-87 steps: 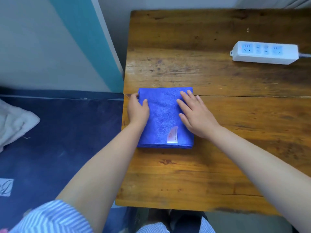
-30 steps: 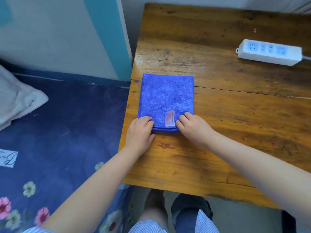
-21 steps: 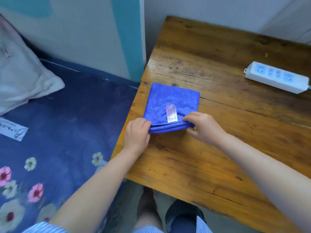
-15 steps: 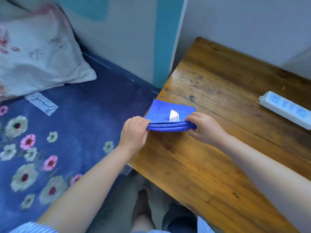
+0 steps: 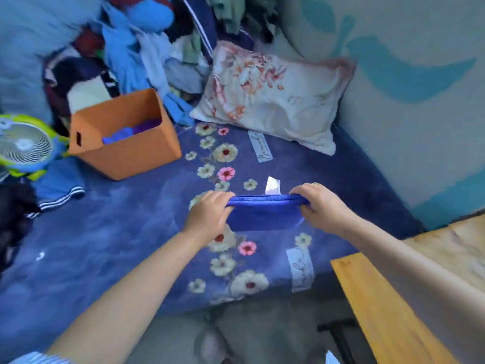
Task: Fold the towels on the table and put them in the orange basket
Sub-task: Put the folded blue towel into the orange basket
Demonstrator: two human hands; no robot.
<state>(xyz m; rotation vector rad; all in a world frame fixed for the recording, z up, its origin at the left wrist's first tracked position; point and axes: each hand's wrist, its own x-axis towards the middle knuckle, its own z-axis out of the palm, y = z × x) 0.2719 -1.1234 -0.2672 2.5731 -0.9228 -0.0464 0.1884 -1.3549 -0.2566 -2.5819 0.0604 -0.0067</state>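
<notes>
Bedroom corner: a bed (image 5: 110, 232) under a dark blue floral cover fills most of the view, bounded by a pale wall with teal painted shapes (image 5: 409, 74). A floral pillow (image 5: 273, 101) lies at the head of the bed against that wall. The wooden desk (image 5: 409, 298) shows only as a corner at lower right; the rest of it is cut off by the frame. The folded blue towel (image 5: 263, 212) is held in the air above the bed, clear of the desk, seen edge-on with a white label (image 5: 273, 185) standing up from its top edge. The left hand (image 5: 208, 215) grips the towel's left end, fingers curled over the fold; the right hand (image 5: 319, 206) grips the right end likewise. Each grip is closed on the towel. The orange basket (image 5: 123, 137) stands on the bed at upper left, well apart from the towel, with blue and purple cloth visible inside; its contents are partly hidden by the near wall. A heap of clothing (image 5: 147, 43) behind the basket is blurred and cannot be itemised. A small green and blue fan (image 5: 23, 145) sits just beside the basket, cut off by the left edge. A striped sleeve (image 5: 39, 359) shows at bottom left.
</notes>
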